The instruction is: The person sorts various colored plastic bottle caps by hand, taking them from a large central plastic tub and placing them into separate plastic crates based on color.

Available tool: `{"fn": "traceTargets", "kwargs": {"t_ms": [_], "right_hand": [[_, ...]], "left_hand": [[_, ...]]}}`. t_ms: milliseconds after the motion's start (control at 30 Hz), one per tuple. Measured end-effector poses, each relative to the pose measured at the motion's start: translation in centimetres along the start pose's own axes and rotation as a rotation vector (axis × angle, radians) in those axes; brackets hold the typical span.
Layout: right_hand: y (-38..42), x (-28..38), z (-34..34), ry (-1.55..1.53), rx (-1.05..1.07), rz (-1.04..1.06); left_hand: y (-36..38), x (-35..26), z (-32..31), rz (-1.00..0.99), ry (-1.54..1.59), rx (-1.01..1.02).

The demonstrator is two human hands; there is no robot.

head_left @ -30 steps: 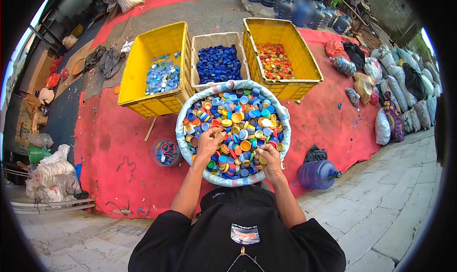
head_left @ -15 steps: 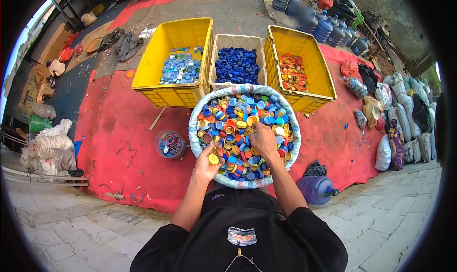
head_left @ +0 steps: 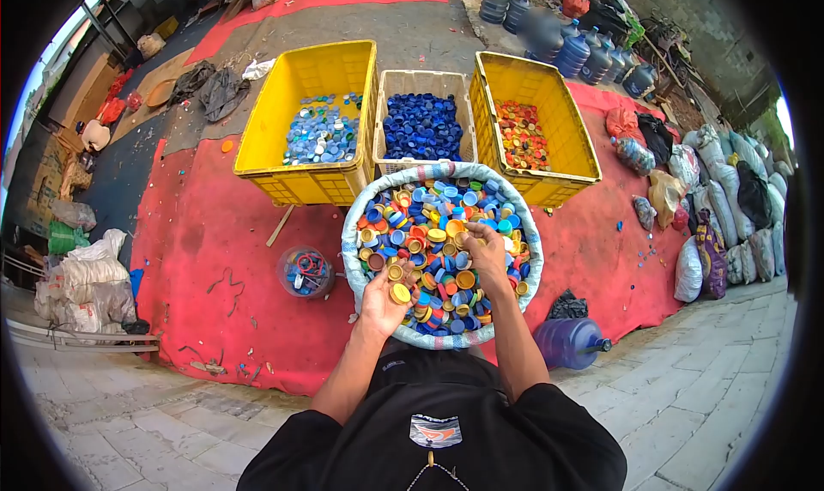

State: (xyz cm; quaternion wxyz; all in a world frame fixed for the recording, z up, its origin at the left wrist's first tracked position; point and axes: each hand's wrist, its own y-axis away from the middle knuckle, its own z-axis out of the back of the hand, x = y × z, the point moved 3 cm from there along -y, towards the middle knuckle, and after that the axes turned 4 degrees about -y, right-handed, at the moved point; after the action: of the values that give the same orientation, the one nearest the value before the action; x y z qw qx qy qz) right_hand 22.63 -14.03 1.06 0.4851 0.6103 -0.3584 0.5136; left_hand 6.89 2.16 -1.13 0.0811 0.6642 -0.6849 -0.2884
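Observation:
A round basin with a cloth-wrapped rim [head_left: 350,249] is heaped with bottle caps [head_left: 429,259] of many colours. My left hand [head_left: 382,306] is palm up over its near left side, fingers curled around yellow bottle caps [head_left: 400,293]. On the right of the heap, my right hand [head_left: 487,255] has its fingertips bent together at a yellowish bottle cap [head_left: 461,239]; the fingers partly hide it. Beyond the basin stand a yellow crate [head_left: 300,182] of light blue and white caps, a white crate [head_left: 384,148] of dark blue caps, and another yellow crate [head_left: 549,186] of red and orange caps.
A clear tub [head_left: 306,272] of mixed pieces stands left of the basin on the red mat [head_left: 206,302]. A large purple water bottle [head_left: 571,343] lies at the right. Filled sacks [head_left: 730,199] line the right side, and several blue water bottles [head_left: 571,55] stand at the back.
My left hand has moved slightly right and more yellow caps show in it. My right hand has risen a little from the heap. The view has shifted slightly.

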Motion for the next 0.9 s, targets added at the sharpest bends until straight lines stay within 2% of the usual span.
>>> {"fn": "traceTargets", "kwargs": {"t_ms": [100,167,233,333,467,600,733,833,900], "right_hand": [[1.5,0.4,1.6,-0.708,0.058,-0.190],[2.9,0.3,2.3,-0.921,0.081,-0.201],[4.4,-0.3,2.9,-1.119,0.018,-0.242],[6.4,-1.4,3.7,-1.226,0.044,-0.189],[9.3,-1.3,4.1,-1.270,-0.103,-0.162],[10.7,-1.3,5.1,-1.307,-0.246,-0.069],[10.2,-1.6,6.4,-1.179,-0.429,-0.089],[8.2,-0.9,7.8,-1.094,-0.483,-0.109],[5.0,-0.4,10.0,-1.085,-0.464,-0.081]], "left_hand": [[-1.7,0.5,-0.6,0.057,-0.046,0.047],[-2.3,1.0,-2.0,0.103,-0.027,0.084],[-2.6,1.5,-3.9,0.193,-0.083,0.073],[-4.2,3.2,-5.2,0.277,-0.130,0.143],[-5.6,5.7,-7.1,0.374,-0.073,0.221],[-6.4,7.2,-8.1,0.465,-0.041,0.189],[-7.8,8.2,-9.0,0.455,-0.063,0.125],[-9.8,8.6,-11.0,0.407,-0.069,0.170],[-11.9,8.8,-14.1,0.401,-0.090,0.116]]}}
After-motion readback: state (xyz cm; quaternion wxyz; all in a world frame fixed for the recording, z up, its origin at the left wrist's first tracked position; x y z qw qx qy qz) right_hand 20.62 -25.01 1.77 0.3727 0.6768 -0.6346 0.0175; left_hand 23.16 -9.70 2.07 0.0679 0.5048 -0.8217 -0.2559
